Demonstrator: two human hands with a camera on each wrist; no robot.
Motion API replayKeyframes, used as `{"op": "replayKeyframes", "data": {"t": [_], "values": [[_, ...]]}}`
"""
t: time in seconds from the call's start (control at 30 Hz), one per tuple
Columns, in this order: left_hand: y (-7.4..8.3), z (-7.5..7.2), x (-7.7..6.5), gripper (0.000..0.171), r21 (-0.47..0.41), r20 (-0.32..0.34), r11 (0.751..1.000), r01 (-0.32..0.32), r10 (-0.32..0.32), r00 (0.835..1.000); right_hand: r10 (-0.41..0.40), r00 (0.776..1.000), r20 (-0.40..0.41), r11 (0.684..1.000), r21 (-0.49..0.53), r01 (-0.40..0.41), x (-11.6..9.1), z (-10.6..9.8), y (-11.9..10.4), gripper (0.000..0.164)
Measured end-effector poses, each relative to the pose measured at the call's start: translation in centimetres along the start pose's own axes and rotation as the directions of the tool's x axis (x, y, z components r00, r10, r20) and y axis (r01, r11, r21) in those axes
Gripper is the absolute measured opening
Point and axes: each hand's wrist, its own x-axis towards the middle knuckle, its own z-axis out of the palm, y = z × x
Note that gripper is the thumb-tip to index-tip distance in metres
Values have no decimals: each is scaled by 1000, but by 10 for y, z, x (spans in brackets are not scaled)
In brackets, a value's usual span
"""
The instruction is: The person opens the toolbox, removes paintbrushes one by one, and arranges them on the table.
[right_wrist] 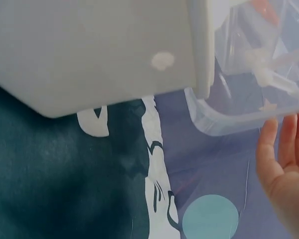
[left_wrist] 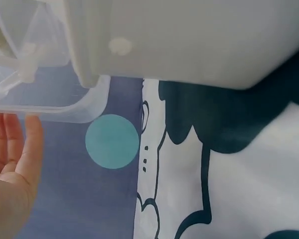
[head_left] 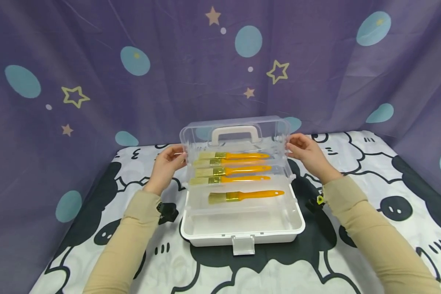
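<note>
A white toolbox (head_left: 242, 224) stands with its clear plastic lid (head_left: 268, 122) raised at the back. Several paintbrushes with orange handles lie crosswise in clear trays inside; the nearest paintbrush (head_left: 259, 195) lies in front of the others. At the lid's left side my left hand (head_left: 168, 163) holds the edge, its fingertips right at the rim in the left wrist view. My right hand (head_left: 308, 155) grips the opposite side edge, thumb and fingers at the rim. In the right wrist view, clear tray arms (right_wrist: 276, 79) show inside the lid.
A white handle (head_left: 235, 130) is set in the lid, and a latch (head_left: 243, 246) hangs open at the box's front. The cloth (head_left: 169, 269) under the box has black-and-white cartoon shapes. Behind it hangs a purple curtain (head_left: 191, 73) with stars and blue ovals.
</note>
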Motion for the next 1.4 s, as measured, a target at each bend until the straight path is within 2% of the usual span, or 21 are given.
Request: {"op": "replayKeyframes", "data": {"t": [0.1,0.17,0.27,0.33,0.47,0.6,0.7,0.8,0.9,1.0,1.2,1.4], "values": [[1,-1,0,38,-99,32,994,45,-42,999,52,999,-3,998,37,-52,1,1,-2,6],[1,-3,-1,39,-197,68,979,56,-43,997,60,998,25,992,108,-62,1,0,-2,11],[-2,-6,-4,38,-325,121,944,51,-12,993,32,994,100,964,261,-58,1,-3,0,26],[-3,-7,-5,41,-374,151,927,40,18,988,-10,988,153,939,341,-44,1,-6,1,35],[-7,-9,-6,60,-408,178,913,29,49,983,-77,973,218,918,396,-17,1,-10,5,47],[-8,-9,-6,78,-410,223,910,57,39,974,-86,964,252,912,409,-26,2,-10,8,52],[-8,-8,-5,83,-418,265,904,90,26,964,-64,962,266,906,419,-55,3,-9,11,56],[-9,-7,-4,85,-448,297,886,122,19,955,-15,965,263,901,421,-101,3,-8,12,66],[-10,-8,-3,83,-478,321,863,162,0,947,44,964,262,876,453,-164,3,-8,12,78],[-11,-10,-2,81,-517,342,828,217,-33,939,67,957,283,832,514,-211,3,-10,14,85],[-14,-13,1,82,-600,365,730,326,-113,924,52,941,333,731,629,-263,4,-13,24,83],[-21,-15,3,83,-654,402,641,403,-157,902,81,935,346,574,750,-328,6,-10,36,81]]}}
